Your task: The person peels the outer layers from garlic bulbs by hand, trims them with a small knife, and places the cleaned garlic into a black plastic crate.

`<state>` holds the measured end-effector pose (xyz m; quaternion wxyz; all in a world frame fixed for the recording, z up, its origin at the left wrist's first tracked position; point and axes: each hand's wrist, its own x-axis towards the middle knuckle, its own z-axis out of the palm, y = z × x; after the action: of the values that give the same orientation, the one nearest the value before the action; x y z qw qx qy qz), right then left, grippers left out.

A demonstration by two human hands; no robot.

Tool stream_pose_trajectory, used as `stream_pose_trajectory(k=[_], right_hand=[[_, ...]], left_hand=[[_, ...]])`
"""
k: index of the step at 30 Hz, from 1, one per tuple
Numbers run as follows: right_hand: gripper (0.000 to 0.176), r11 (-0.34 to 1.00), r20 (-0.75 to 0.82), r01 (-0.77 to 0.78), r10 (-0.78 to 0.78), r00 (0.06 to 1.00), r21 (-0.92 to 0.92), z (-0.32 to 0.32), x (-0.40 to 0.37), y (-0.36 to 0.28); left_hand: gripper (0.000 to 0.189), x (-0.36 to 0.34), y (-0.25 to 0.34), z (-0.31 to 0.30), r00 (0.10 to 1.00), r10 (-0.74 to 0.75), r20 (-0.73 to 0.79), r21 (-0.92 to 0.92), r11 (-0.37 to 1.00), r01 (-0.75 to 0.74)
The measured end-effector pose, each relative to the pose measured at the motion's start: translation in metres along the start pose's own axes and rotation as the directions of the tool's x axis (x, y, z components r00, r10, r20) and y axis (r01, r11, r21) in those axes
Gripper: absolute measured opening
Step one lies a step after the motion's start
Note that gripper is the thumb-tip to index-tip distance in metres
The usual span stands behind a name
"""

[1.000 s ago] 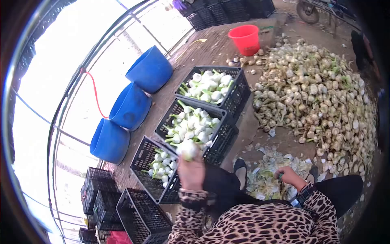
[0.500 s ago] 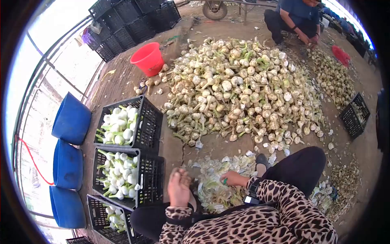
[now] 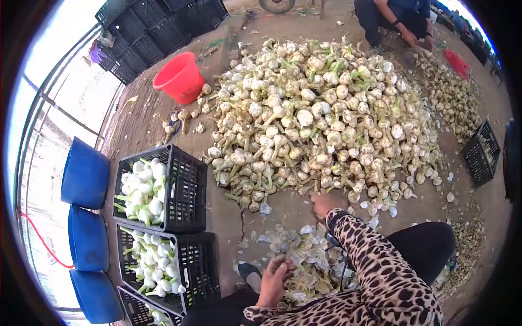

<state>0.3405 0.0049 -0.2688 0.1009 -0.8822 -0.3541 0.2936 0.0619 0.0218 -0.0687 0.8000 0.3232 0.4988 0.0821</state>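
Observation:
My right hand (image 3: 325, 205) is stretched forward to the near edge of a large heap of unpeeled garlic bulbs (image 3: 304, 117). Its fingertips meet the lowest bulbs, and whether they grip one is hidden. My left hand (image 3: 275, 280) is held low over a scatter of garlic skins (image 3: 310, 252), palm turned up, fingers loosely bent and apart, with nothing visible in it. To my left, a black crate (image 3: 187, 187) holds cleaned white garlic (image 3: 144, 190) with green stems. Another crate (image 3: 201, 266) of white garlic stands nearer me.
A red bucket (image 3: 182, 79) stands left of the heap. Blue tubs (image 3: 87, 174) line the left side, below stacked black crates (image 3: 149, 32). Another person (image 3: 397, 24) crouches at the back right near a smaller garlic heap (image 3: 451, 100). A black crate (image 3: 481, 155) sits far right.
My right hand has moved forward from above the skins to the heap's edge. My left hand has shifted right and lower. The camera view has shifted, and the heap appears closer.

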Motion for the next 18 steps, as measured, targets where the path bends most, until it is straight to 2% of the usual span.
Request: stream_pose_trajectory(k=[2, 5, 6, 7, 8, 11, 12, 14, 15, 16, 18], right_hand=[[0.057, 0.997, -0.003, -0.060, 0.060, 0.998, 0.041, 0.010, 0.006, -0.001], [0.056, 0.984, 0.247, 0.157, -0.173, 0.953, 0.084, 0.048, 0.016, 0.007], [0.051, 0.889, -0.044, 0.389, -0.390, 0.920, 0.242, 0.062, -0.002, 0.001], [0.048, 0.839, -0.044, 0.373, -0.388, 0.921, 0.396, 0.047, -0.022, -0.025], [0.045, 0.767, -0.041, 0.348, -0.389, 0.920, 0.539, 0.014, -0.056, -0.062], [0.040, 0.674, 0.037, 0.326, -0.465, 0.884, 0.663, -0.048, -0.132, -0.122], [0.038, 0.660, 0.013, 0.394, -0.521, 0.853, 0.640, -0.059, -0.151, -0.133], [0.034, 0.620, -0.046, 0.526, -0.621, 0.783, 0.583, -0.075, -0.179, -0.149], [0.033, 0.580, -0.138, 0.600, -0.646, 0.751, 0.552, -0.080, -0.185, -0.150], [0.032, 0.542, -0.228, 0.667, -0.663, 0.713, 0.511, -0.085, -0.190, -0.146], [0.027, 0.466, -0.424, 0.777, -0.656, 0.625, 0.424, -0.092, -0.202, -0.144]], left_hand=[[0.026, 0.001, 0.001, -0.001, 1.000, -0.018, -0.006, -0.024, 1.000, 0.018], [0.034, 0.001, 0.002, -0.003, 1.000, 0.014, -0.008, -0.045, 0.999, -0.015], [0.035, 0.003, 0.000, -0.004, 0.998, 0.054, -0.017, -0.048, 0.997, -0.055], [0.036, 0.004, -0.002, -0.006, 0.995, 0.096, -0.029, -0.054, 0.994, -0.097], [0.038, 0.005, -0.002, -0.009, 0.989, 0.133, -0.060, 0.045, 0.990, -0.131], [0.040, 0.001, 0.004, -0.010, 0.979, 0.177, -0.101, -0.215, 0.957, -0.196], [0.041, -0.004, 0.010, -0.012, 0.977, 0.210, 0.033, -0.313, 0.931, -0.189], [0.040, -0.011, 0.012, -0.020, 0.969, 0.216, 0.118, -0.386, 0.909, -0.156], [0.040, -0.016, 0.020, -0.018, 0.960, 0.221, 0.172, -0.416, 0.900, -0.133], [0.039, -0.026, 0.026, -0.013, 0.948, 0.268, 0.170, -0.448, 0.878, -0.168], [0.041, -0.037, 0.028, -0.005, 0.912, 0.405, 0.056, -0.232, 0.894, -0.383]])
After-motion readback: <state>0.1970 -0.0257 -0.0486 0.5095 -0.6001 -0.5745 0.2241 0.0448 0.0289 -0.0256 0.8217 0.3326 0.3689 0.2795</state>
